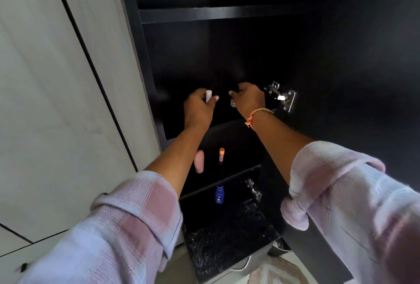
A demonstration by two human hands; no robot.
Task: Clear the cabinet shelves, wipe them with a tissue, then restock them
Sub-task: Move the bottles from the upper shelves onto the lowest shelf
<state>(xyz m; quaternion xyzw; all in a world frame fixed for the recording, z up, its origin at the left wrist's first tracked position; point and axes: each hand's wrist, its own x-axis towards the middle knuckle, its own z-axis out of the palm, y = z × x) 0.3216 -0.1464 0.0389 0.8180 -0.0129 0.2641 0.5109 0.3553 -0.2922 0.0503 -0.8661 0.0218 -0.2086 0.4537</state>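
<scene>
- Seen from a head camera: two arms in rolled pink-and-white plaid sleeves, reaching up into a tall black cabinet (227, 56) with its door open.
- Left hand (200, 107), just left of centre, fingers curled round a small white tube (208, 96) held upright, its top poking out between thumb and fingers.
- Right hand (248, 100), at 3 o'clock from the left hand and near it, fingers bent round a small dark item (233, 103) with a pale label; too hidden to identify.
- Orange thread bracelet (258, 116) round the right wrist.
- Both hands inside the same compartment, above a dark shelf (229, 124) and below another shelf edge (218, 14) at 12 o'clock.
- Silver door hinge (280, 96) at 3 o'clock from the right hand, just beside it.
- One shelf down, at 6 o'clock from the hands: a pink oblong object (199, 161), partly behind the left forearm, and an upright orange-capped stick (221, 154) to its right, apart from it.
- Lower again, further toward 6 o'clock: a blue bottle (219, 195) standing alone on its shelf.
- Second hinge (253, 189) at 3 o'clock from the blue bottle.
- Pale wall panels (56, 101) filling the view at 9 o'clock.
- Black speckled surface (227, 245) at the cabinet's foot, toward 6 o'clock.
</scene>
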